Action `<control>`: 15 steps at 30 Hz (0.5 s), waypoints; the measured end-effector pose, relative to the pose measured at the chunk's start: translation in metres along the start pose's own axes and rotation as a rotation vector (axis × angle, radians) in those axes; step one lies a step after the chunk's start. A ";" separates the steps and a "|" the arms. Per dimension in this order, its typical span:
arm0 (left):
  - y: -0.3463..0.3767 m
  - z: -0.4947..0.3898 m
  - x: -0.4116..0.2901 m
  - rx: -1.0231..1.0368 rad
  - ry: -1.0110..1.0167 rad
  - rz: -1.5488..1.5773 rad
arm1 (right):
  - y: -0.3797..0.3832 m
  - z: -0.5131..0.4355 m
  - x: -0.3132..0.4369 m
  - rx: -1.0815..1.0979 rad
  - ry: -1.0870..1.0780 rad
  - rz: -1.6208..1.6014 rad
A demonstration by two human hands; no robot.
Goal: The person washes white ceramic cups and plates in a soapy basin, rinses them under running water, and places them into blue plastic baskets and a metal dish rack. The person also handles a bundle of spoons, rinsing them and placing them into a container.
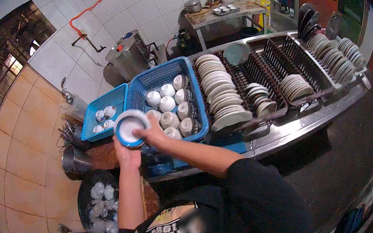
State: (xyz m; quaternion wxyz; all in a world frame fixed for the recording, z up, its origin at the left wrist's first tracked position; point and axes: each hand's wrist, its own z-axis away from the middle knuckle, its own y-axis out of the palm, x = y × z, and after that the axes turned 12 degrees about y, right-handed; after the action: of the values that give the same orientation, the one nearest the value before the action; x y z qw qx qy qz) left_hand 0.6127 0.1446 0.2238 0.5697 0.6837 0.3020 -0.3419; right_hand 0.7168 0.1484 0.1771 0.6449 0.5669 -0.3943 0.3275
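Note:
Both my hands hold a white bowl with a blue band [130, 129], its open side facing up at me. My right hand [154, 132] grips the rim on the right, with the thumb inside the bowl. Below it, my left hand [128, 156] supports the underside; its fingers are mostly hidden behind the bowl. The bowl may be part of a stack, but I cannot tell. Just beyond my hands is a blue plastic basket [193, 69] with several white bowls [167, 104] turned upside down. A smaller light-blue basket [107, 96] at the left carries several small patterned cups [110, 111].
Dark dish racks [278, 111] with upright white plates [225, 93] stand on a steel counter [299, 127] to the right. A metal pot [74, 161] and a dark basin [82, 205] of wet dishes are at the lower left. Large steel pots [125, 54] stand by the tiled wall.

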 end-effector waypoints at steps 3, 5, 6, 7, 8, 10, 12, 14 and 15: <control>0.056 -0.012 0.041 0.203 -0.007 -0.106 | -0.089 -0.019 0.055 0.119 -0.113 -0.260; 0.074 -0.021 0.059 0.411 -0.038 -0.211 | -0.156 -0.025 0.094 -0.085 -0.169 0.017; 0.077 -0.023 0.067 0.375 0.059 -0.278 | -0.192 -0.014 0.108 -0.204 -0.216 0.066; 0.077 -0.026 0.072 0.316 0.058 -0.234 | -0.227 -0.010 0.127 -0.363 -0.192 0.302; 0.075 -0.029 0.076 0.281 0.070 -0.203 | -0.258 -0.008 0.145 -0.403 -0.302 0.444; 0.067 -0.035 0.083 0.172 0.076 -0.124 | -0.309 0.001 0.168 -0.560 -0.261 0.538; 0.055 -0.038 0.091 0.072 0.015 -0.106 | -0.352 0.003 0.186 -0.732 -0.312 1.006; 0.044 -0.040 0.103 -0.016 -0.035 -0.130 | -0.387 0.005 0.194 -0.592 -0.359 1.201; 0.038 -0.039 0.108 -0.026 -0.042 -0.138 | -0.400 0.002 0.196 -0.564 -0.355 1.373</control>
State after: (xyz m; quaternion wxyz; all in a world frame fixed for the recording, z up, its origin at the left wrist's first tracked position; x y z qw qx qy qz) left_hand 0.7108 0.1790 0.1629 0.5597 0.6465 0.3408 -0.3908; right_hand 1.1572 0.0842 0.1609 0.3438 0.0527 -0.8248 0.4458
